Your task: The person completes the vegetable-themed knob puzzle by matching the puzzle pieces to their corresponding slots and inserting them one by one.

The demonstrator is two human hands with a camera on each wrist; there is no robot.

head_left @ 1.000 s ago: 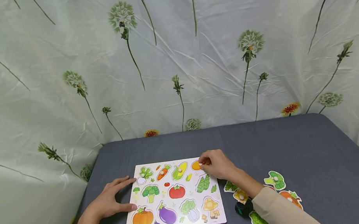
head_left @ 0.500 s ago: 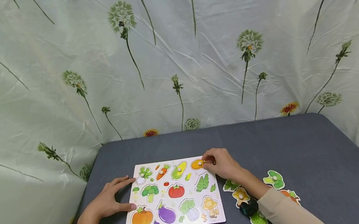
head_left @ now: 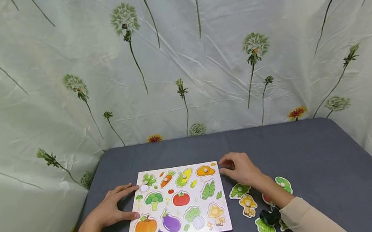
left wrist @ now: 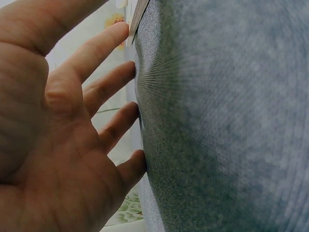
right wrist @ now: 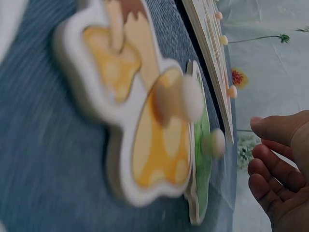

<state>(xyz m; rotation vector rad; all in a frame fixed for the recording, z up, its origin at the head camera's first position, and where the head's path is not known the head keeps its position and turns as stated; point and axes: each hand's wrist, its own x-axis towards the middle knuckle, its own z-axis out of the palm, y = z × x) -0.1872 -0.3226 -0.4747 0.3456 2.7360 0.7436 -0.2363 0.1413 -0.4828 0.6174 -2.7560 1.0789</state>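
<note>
A white puzzle board (head_left: 200, 206) printed with vegetables lies on the table in the head view. Knobbed pieces fill its top row, among them a carrot piece (head_left: 167, 179), a corn piece (head_left: 184, 177) and an orange-yellow oval piece (head_left: 205, 171) at the right corner. My left hand (head_left: 110, 206) is spread along the board's left side, forefinger and thumb at its edge. Just off the top right corner is my right hand (head_left: 241, 170), its fingers loosely bent and holding nothing. Below it lie a leafy green piece (head_left: 239, 191) and a mushroom piece (head_left: 248, 205), also large in the right wrist view.
More loose pieces lie right of the board: a lettuce piece (head_left: 265, 227), a broccoli piece (head_left: 284, 184) and others partly hidden under the right forearm. A black wrist camera (head_left: 271, 216) hangs over them. Behind the grey table (head_left: 306, 153) hangs a dandelion-patterned curtain (head_left: 214, 66).
My right hand has let go of the orange-yellow oval piece's knob and moved right, off the board. The piece stays in the top right corner. My left hand has kept its place.
</note>
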